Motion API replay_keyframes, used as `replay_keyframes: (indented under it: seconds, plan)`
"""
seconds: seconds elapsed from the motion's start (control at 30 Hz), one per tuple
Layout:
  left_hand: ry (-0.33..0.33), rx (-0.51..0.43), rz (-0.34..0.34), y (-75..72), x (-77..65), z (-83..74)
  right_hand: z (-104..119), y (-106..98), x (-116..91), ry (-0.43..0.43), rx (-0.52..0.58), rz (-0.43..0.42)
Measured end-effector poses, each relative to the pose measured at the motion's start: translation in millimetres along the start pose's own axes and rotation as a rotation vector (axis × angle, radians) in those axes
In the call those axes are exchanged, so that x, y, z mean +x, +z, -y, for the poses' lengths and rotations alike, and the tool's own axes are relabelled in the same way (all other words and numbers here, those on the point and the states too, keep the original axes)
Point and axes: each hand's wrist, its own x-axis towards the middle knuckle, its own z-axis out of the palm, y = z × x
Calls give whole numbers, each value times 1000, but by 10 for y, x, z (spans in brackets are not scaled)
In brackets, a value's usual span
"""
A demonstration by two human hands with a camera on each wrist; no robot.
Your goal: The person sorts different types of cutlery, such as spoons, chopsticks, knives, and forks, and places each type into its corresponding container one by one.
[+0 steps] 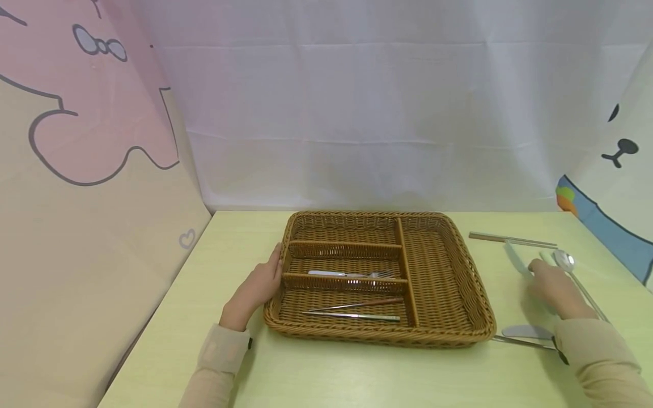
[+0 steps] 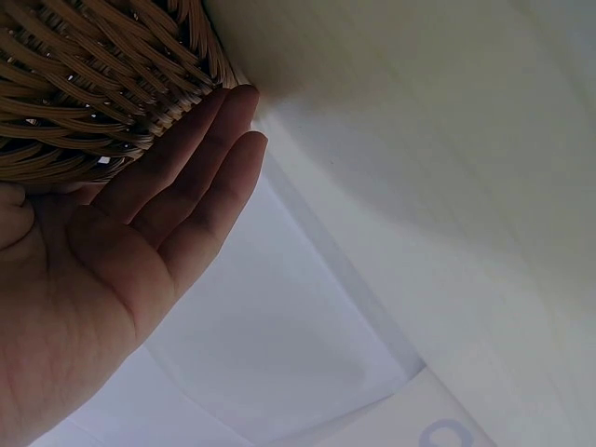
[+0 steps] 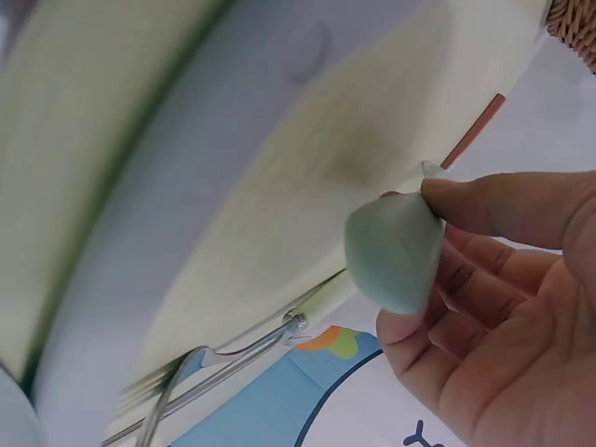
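On the right side of the table (image 1: 357, 374), in the head view, the pale green utensil (image 1: 516, 258) is at the right hand (image 1: 556, 289), near a spoon (image 1: 563, 259). I judge that this hand could knock the spoon, because it is so close. The basket (image 1: 380, 340) in the middle could slide, if the left hand (image 1: 260, 282) at its left side pushes too much. In the left wrist view, this hand is unfolded, its fingers almost straight against the basket. In the right wrist view, thumb and fingers pinch the utensil; being smooth, it could turn if the pinch is weak.
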Motion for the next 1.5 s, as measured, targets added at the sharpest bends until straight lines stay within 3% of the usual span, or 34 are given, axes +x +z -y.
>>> replay_keyframes:
  seconds: [0.27,0.73,1.07,1.5]
  plan:
    - [-4,-6,2,-2,-1,-3,108,-31,1,-26,-28,-92]
    - [1,-3,-1,8,5,7,402,-173,43,6,-16,-149]
    - [-3,-5,-1,3,5,5,650,-317,115,-44,2,-156]
    - [-20,3,0,10,15,8,1070,-275,190,-134,-30,-227]
